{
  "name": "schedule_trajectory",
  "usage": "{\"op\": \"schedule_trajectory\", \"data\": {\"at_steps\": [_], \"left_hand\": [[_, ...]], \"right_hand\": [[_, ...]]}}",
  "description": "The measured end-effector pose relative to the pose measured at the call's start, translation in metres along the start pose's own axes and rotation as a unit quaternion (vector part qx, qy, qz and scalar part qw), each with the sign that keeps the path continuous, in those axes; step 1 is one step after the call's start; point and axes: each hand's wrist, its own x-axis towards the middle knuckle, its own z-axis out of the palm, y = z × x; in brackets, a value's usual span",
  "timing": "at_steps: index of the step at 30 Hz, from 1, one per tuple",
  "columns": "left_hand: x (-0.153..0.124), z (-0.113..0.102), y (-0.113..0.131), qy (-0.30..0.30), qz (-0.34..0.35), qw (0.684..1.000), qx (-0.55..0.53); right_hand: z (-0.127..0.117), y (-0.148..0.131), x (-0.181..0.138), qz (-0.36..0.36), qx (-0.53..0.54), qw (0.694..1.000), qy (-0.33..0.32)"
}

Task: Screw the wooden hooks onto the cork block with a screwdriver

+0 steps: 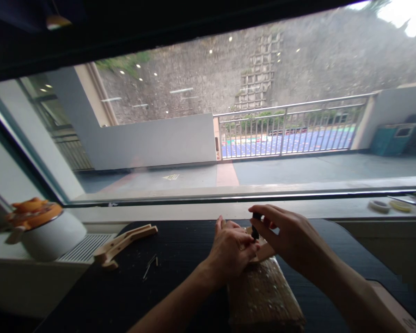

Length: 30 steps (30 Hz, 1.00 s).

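A pale wooden piece (265, 252) rests on the far end of a rough wood block (265, 293). My left hand (230, 247) is closed over the wooden piece and holds it against the block; its grip is partly hidden. Between the thumb and fingers of my right hand (287, 231), a short black-handled tool (255, 225) stands upright, its lower end close to my left fingertips. What that lower end touches cannot be made out.
Slender pale wooden parts (125, 245) lie on the dark table (180, 268) at the left, with small thin metal pieces (149, 267) nearby. A white pot with an orange top (53, 231) and tape rolls (379, 206) sit along the windowsill. At the right edge lies a flat pinkish object (395, 305).
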Motion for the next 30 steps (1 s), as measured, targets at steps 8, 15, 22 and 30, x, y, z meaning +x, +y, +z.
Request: {"op": "schedule_trajectory", "data": {"at_steps": [8, 15, 22, 30], "left_hand": [[-0.0005, -0.0017, 0.0012, -0.01, 0.002, 1.0, -0.003], [-0.0006, -0.0023, 0.0019, -0.004, 0.006, 1.0, -0.005], [0.0, 0.0011, -0.0014, -0.003, -0.001, 1.0, -0.011], [0.0003, 0.0031, -0.0053, 0.0, 0.001, 1.0, -0.024]], "right_hand": [[-0.001, -0.0022, 0.0, -0.004, 0.041, 0.999, -0.016], [-0.0015, -0.0007, 0.0002, 0.006, 0.019, 1.0, -0.015], [-0.0013, -0.001, -0.001, -0.005, 0.038, 0.999, -0.006], [0.0011, -0.0001, 0.0019, -0.004, 0.042, 0.999, -0.007]]}}
